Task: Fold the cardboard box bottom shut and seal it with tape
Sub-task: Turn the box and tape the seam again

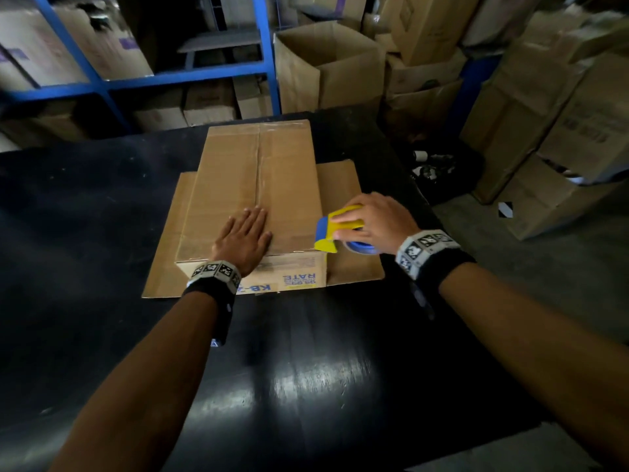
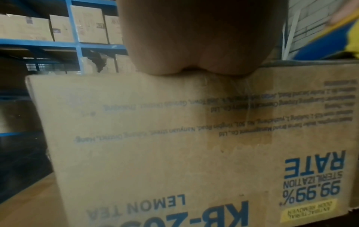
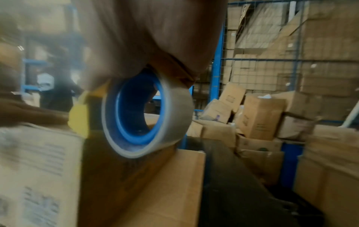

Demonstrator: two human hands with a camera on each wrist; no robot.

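Cardboard box [image 1: 252, 185] stood on table [image 1: 85, 206]; left hand [image 1: 243, 238] lay on top; tape dispenser [image 1: 335, 231] at its right near corner.

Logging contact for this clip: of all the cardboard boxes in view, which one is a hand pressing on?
The upside-down box on the black table, printed KB and RATE; the left hand lies flat on it. The others sit untouched on shelves and floor.
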